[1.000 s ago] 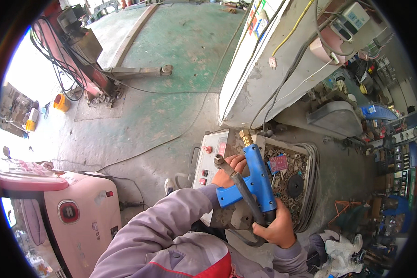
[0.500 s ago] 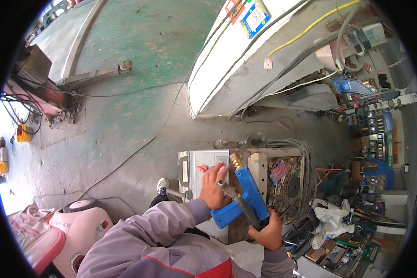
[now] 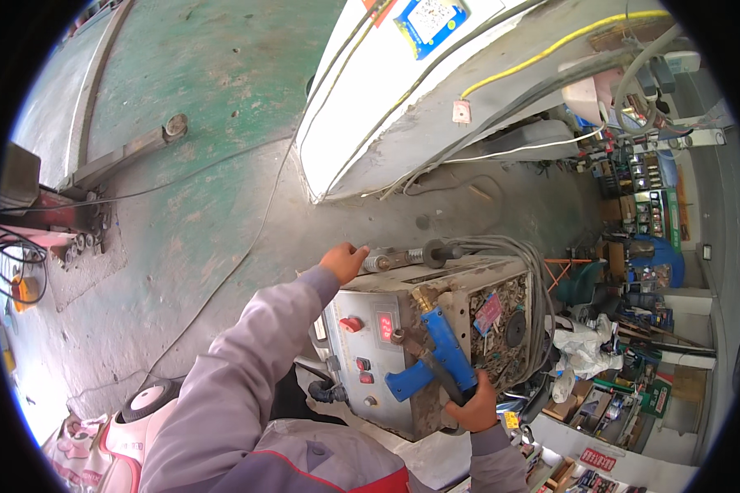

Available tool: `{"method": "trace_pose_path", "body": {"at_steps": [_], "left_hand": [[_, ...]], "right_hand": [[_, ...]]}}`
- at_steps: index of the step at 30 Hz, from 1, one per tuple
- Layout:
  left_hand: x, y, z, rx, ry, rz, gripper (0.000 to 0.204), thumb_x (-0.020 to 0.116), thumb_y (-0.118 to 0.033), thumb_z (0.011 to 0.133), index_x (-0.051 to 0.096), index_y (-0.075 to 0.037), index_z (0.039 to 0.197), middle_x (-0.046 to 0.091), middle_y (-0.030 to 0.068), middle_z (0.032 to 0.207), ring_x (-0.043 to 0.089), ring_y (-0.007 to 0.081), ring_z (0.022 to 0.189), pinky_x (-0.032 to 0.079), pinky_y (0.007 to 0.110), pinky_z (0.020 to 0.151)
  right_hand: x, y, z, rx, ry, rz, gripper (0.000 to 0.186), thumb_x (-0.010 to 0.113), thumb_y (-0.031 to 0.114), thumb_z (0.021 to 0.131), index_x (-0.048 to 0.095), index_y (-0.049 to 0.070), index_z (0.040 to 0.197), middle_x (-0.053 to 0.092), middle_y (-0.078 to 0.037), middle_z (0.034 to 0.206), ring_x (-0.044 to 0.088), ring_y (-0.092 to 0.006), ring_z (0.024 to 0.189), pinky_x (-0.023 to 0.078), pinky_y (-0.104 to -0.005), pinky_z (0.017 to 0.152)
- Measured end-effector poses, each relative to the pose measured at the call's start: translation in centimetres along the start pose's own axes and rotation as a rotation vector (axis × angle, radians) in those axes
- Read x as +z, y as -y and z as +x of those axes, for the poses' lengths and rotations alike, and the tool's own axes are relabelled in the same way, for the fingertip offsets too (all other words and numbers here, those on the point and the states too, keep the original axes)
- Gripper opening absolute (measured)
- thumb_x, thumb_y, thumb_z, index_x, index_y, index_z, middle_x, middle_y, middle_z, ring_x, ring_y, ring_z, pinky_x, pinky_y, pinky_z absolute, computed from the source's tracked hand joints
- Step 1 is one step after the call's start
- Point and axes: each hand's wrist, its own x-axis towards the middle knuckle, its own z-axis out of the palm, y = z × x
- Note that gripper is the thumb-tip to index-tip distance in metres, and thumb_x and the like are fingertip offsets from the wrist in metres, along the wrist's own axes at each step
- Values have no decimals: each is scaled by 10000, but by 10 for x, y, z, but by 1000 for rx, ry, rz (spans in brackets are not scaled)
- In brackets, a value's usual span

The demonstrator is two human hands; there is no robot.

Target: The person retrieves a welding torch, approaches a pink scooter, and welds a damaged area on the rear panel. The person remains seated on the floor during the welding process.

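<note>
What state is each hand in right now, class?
Left hand: near the rod-shaped metal tool; open or closed cannot be told.
Right hand: closed, holding the blue pistol-grip gun.

1. Right hand: fingers partly hidden behind the lower end of the blue gun; full grip unseen.
2. Left hand: contact with the metal tool at the machine's far edge cannot be told.
3. Metal scraps: too small to identify singly; some covered by red card.
4. Pink scooter, near left: cut off by lower edge.
5. White pillar, far: top cut off.
6. Shelf goods, right: too small.
</note>
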Motion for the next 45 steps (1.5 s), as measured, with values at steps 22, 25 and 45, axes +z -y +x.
{"method": "trace_pose_path", "body": {"at_steps": [22,25,45], "left_hand": [[-27,-26,26,-498,537,-560,385,528,-443,905,581,-71,820,485,56,571,294,132,390,267,307,382],[-56,-5,-26,-347,348,-812,408,516,-441,908,571,-40,860,479,46,576,326,133,413,283,309,404],[178,197,-455,-120,-814,-1853,281,559,-354,763,551,-76,718,575,108,642,515,249,527,417,384,542]], "right_hand": [[9,7,9,-32,-64,-125,695,816,351,625,541,-9,1152,648,-221,948,645,-412,893,526,-487,790],[9,9,8,-78,-117,-126,672,803,300,613,547,-50,1126,656,-242,905,658,-426,845,537,-477,757],[-11,-50,-116,-596,119,125,581,815,254,661,491,-33,1049,652,-139,705,682,-351,666,546,-439,640]]}}
